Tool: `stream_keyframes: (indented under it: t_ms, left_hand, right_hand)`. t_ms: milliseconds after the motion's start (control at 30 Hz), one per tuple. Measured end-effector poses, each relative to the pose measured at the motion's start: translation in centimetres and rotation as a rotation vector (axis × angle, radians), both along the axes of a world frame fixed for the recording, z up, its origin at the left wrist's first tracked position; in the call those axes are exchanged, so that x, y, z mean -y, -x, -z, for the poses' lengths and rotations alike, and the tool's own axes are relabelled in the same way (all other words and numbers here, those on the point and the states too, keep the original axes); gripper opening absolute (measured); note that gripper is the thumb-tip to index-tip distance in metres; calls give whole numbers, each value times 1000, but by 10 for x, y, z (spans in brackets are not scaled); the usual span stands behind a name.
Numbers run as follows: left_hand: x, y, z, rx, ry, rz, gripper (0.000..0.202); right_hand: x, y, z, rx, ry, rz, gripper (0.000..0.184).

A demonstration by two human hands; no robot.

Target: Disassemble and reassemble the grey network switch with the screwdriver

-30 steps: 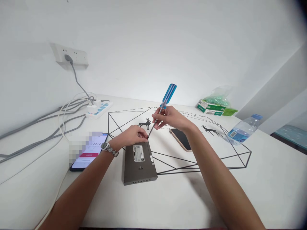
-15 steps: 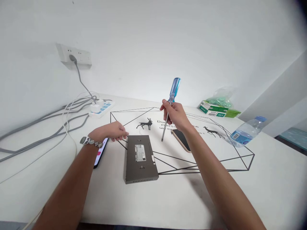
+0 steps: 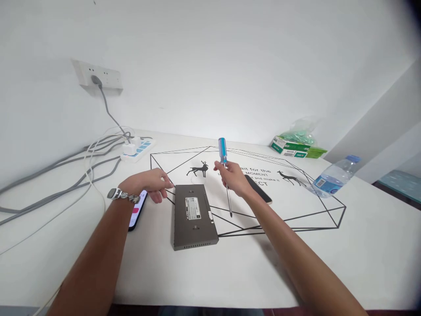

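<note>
A dark grey metal network box (image 3: 194, 237), with a white label and slotted holes on its face, lies flat on the table. My left hand (image 3: 151, 183) is at the box's far left corner, a fingertip at or touching its edge. Its fingers are loosely curled and apart, with nothing seen in them. In my right hand (image 3: 234, 176), to the right of the box, is a screwdriver (image 3: 222, 150) with a clear blue handle. It stands nearly upright, handle up, and its metal shaft points down at the table. The tip is apart from the box.
A lit phone (image 3: 138, 213) lies under my left wrist, and another phone (image 3: 259, 189) lies behind my right hand. Cables run to a power strip (image 3: 138, 150) at left. A water bottle (image 3: 335, 177) lies tilted at right, near green-and-white boxes (image 3: 291, 147).
The screwdriver has become more upright and dropped lower, its tip moving nearer to me. My right hand has come down slightly. The fingers of my left hand have loosened at the box's corner.
</note>
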State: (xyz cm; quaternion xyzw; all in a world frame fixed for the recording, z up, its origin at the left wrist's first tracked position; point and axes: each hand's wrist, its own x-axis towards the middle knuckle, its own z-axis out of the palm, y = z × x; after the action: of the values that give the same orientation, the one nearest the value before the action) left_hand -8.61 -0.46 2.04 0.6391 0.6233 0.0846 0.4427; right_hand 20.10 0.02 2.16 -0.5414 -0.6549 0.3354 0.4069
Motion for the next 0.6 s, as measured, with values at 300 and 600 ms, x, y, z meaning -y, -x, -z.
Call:
stream_keyframes:
  t_ms: [300,600]
  left_hand:
    - [5,-33,11,100,105,108,96]
    - [6,-51,19,56,-25,106,87]
  right_hand:
    - [18,-34,36,608,150,3,26]
    - [36,-26,25,951,76,94,34]
